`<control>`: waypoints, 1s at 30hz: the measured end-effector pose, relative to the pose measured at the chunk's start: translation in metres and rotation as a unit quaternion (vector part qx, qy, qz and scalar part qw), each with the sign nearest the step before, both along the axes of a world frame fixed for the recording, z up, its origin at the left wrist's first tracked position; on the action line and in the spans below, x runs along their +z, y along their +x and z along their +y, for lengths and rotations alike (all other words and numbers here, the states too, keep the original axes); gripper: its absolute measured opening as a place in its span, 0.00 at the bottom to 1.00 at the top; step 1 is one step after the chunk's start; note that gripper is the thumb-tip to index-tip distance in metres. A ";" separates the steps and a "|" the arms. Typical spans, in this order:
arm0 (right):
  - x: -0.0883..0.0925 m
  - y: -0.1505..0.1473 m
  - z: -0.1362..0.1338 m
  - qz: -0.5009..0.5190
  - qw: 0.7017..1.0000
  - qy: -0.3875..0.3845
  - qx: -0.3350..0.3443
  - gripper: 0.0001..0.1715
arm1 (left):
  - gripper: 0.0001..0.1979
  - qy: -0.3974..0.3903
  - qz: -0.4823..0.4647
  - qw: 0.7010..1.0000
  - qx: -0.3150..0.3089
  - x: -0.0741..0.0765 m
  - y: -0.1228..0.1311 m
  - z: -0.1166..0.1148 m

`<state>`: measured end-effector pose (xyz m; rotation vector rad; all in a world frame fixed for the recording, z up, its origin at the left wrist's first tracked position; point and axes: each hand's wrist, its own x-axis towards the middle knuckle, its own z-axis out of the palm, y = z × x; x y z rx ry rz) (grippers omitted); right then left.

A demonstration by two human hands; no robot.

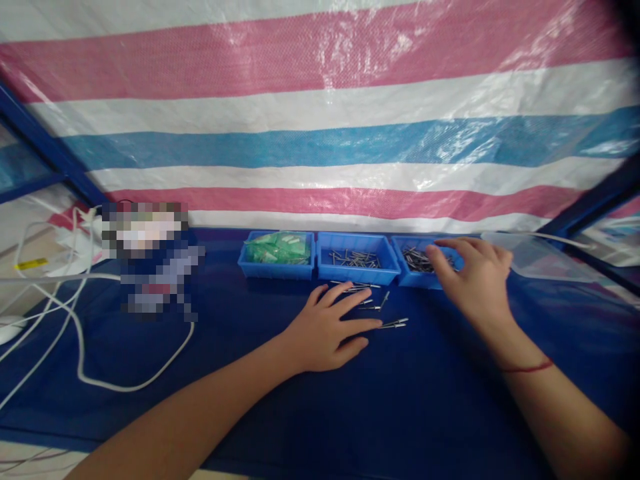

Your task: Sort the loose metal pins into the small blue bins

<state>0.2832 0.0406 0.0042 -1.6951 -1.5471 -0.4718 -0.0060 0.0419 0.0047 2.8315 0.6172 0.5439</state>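
My left hand point(327, 330) lies palm down on the dark blue table with its fingers spread. Under and beside its fingertips are several loose blind rivets point(395, 324), thin pins with silvery bodies. Over the right-hand blue bin point(420, 280) is my right hand point(475, 277), its thumb and fingers curled together in a pinch. Whatever is between those fingertips, if anything, is hidden. Dark pin-like pieces point(417, 260) fill that bin, partly covered by the hand. The middle blue bin point(357, 274) holds more scattered rivets point(355, 257).
The left blue bin point(277, 270) contains a green plastic bag point(277, 248). White cables point(135, 388) loop over the table's left side, near a blurred-out patch point(163, 280). A translucent plastic sheet or lid point(540, 260) lies right. Behind hangs a striped tarp point(320, 147).
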 end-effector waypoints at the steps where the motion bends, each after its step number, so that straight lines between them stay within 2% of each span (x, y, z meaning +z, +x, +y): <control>1: 0.000 -0.003 0.000 0.002 1.000 -0.004 -0.003 0.18 | 0.17 0.007 0.012 1.000 -0.006 -0.001 0.000 -0.001; 3: 0.000 -0.013 -0.003 0.006 1.000 -0.017 0.007 0.16 | 0.17 0.011 0.025 1.000 -0.005 -0.002 0.000 -0.003; 8: 0.005 -0.038 -0.011 0.004 0.994 -0.047 0.101 0.11 | 0.17 0.016 0.024 1.000 0.010 -0.004 0.000 -0.003; 15: 0.017 -0.052 -0.022 -0.001 0.995 0.002 0.102 0.07 | 0.12 0.007 0.000 1.000 0.018 -0.004 0.002 -0.001; 19: 0.024 -0.064 -0.029 0.009 0.987 0.000 0.161 0.06 | 0.10 -0.035 -0.017 0.999 0.037 -0.006 0.002 0.003; 23: 0.024 -0.071 -0.031 0.006 0.971 -0.037 0.238 0.04 | 0.06 -0.059 -0.024 0.997 0.050 -0.006 0.001 0.006; 27: 0.022 -0.075 -0.032 0.010 0.955 -0.086 0.283 0.05 | 0.06 -0.071 -0.024 0.996 0.050 -0.005 0.001 0.005; 30: 0.022 -0.078 -0.033 0.022 0.937 -0.151 0.314 0.07 | 0.06 -0.082 -0.054 0.994 0.054 -0.004 0.001 0.004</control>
